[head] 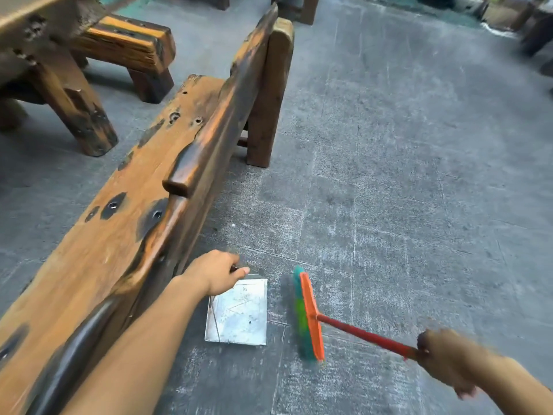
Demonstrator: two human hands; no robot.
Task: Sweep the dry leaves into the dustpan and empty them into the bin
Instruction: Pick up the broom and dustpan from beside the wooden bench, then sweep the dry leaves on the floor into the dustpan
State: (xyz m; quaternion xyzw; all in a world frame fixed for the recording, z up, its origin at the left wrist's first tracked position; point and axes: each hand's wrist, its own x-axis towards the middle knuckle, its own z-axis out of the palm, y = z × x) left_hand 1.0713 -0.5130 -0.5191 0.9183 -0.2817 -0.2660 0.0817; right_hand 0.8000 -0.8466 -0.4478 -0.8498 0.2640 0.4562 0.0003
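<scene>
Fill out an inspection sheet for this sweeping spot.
Surface: grey stone-tile floor, dusty.
Job's things: metal dustpan on floor, only specks inside; broom to its right, apart, blurred.
Clutter: nothing seen.
Hands: left hand grips dustpan handle; right hand grips broom's red handle.
Cables: nothing seen.
Surroundings: wooden bench left of dustpan; wooden table beyond.
</scene>
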